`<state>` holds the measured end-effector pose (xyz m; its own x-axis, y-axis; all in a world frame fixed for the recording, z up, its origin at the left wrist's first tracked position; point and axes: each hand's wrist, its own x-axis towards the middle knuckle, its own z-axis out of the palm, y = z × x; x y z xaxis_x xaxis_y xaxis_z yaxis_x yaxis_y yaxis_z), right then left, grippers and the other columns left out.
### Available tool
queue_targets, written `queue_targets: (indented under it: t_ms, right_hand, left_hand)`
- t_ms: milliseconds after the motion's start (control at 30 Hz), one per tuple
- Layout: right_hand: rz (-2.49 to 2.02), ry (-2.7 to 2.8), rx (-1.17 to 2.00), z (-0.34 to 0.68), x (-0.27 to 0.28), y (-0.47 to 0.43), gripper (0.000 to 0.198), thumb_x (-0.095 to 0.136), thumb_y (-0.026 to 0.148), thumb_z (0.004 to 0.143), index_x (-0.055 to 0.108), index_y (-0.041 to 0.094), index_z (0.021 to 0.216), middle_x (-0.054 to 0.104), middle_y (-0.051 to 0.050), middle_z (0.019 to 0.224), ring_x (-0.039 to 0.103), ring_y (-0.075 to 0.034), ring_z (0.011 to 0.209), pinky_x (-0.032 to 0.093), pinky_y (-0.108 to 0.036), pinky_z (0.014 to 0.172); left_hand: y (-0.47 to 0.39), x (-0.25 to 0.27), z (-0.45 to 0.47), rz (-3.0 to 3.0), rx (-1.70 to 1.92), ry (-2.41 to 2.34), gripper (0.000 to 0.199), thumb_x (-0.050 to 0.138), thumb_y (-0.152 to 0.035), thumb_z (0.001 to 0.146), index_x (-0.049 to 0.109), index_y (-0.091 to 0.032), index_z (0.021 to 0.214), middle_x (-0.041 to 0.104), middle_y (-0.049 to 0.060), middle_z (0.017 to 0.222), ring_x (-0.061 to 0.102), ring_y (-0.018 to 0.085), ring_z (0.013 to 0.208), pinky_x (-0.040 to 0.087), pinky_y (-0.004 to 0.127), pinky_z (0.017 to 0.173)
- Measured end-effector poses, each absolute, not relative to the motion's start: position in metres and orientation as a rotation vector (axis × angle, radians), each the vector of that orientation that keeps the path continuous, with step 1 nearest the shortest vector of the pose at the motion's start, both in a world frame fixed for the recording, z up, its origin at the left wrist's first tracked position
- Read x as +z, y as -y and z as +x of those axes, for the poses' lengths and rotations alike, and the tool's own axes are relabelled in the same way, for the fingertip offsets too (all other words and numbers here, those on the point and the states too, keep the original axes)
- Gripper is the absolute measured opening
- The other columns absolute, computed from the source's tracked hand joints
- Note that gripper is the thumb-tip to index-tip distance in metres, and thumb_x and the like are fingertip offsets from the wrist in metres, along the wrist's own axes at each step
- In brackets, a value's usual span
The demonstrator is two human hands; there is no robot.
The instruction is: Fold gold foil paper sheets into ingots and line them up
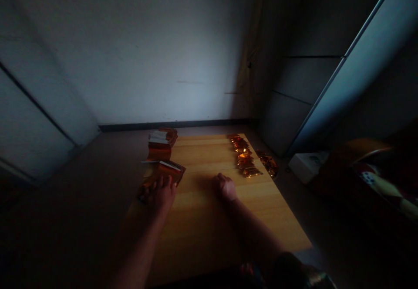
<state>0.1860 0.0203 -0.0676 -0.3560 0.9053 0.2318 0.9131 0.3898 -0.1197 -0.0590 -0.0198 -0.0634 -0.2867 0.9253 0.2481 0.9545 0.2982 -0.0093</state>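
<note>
My left hand lies with its fingers spread on shiny orange-brown flat packets at the left edge of the wooden table. The nearest packet shows a white strip along its top. My right hand rests over the middle of the table, its fingers curled closed; whatever may be inside them is hidden. Beyond my left hand, more orange-brown packets lead to a stack at the far left corner. A row of crinkled, glossy orange foil packets runs along the table's right side, apart from my right hand.
More glossy orange foil pieces lie beyond the table's right edge, low down. A white box stands on the floor at right, beside a dark wooden piece of furniture. A pale wall rises behind the table. The light is dim.
</note>
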Motion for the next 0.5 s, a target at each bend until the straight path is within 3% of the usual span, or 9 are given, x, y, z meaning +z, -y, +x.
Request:
queue_targets:
  t_ms: [367, 500]
  right_hand:
    - [-1.576, 2.4, -0.034, 0.1858, -0.0643, -0.0196, 0.025, 0.041, 0.018, 0.091, 0.065, 0.019, 0.088, 0.061, -0.005, 0.083, 0.054, -0.013, 0.069, 0.035, -0.024, 0.061]
    - [-1.58, 2.41, -0.037, 0.1858, -0.0652, -0.0199, 0.024, 0.04, 0.018, 0.091, 0.064, 0.02, 0.09, 0.061, -0.005, 0.086, 0.055, -0.014, 0.072, 0.036, -0.024, 0.063]
  left_hand:
    - [0.0262, -0.0596, -0.0547, -1.754, -0.278, 2.197, 0.042, 0.029, -0.03, 0.092, 0.061, -0.017, 0.116, 0.06, 0.014, 0.12, 0.055, 0.029, 0.098, 0.035, 0.045, 0.089]
    - [0.0252, -0.0624, -0.0576, -1.751, -0.295, 2.153, 0.035, 0.036, -0.027, 0.089, 0.063, -0.018, 0.108, 0.065, 0.012, 0.103, 0.058, 0.025, 0.087, 0.038, 0.038, 0.082]
